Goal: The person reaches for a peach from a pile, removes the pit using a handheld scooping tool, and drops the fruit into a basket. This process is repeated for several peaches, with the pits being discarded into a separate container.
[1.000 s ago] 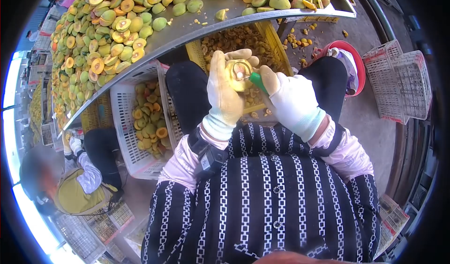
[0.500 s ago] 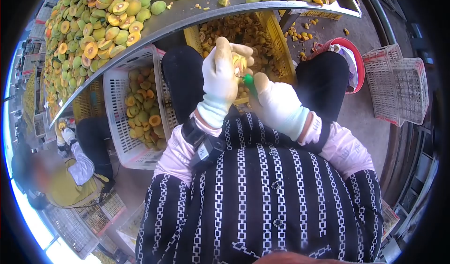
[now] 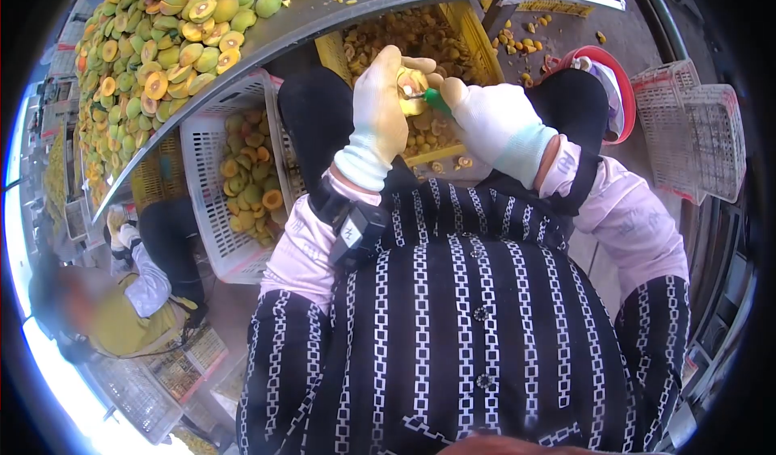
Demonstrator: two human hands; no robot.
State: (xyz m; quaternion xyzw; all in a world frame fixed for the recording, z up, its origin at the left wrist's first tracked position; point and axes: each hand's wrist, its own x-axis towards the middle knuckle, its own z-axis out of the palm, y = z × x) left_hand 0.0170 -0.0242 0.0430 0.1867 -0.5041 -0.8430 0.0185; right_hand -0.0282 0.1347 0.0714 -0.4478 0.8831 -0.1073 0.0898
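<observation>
My left hand, in a white glove with tan fingers, is closed around a cut peach half with yellow flesh. In my gloved right hand is a small green-handled pitting tool, its metal tip at the middle of the peach's cut face. Both hands are over a yellow crate holding pits and scraps. To the left of my left leg, a white crate contains green-and-orange peach halves.
A metal-edged table in front carries a big heap of peach halves. On the right are a red bucket and stacked white crates. Fruit bits lie on the floor. Another person sits at left.
The peach half and both hands have shifted slightly; my right forearm has swung outward to the right. The tool's metal tip now shows more clearly against the fruit.
</observation>
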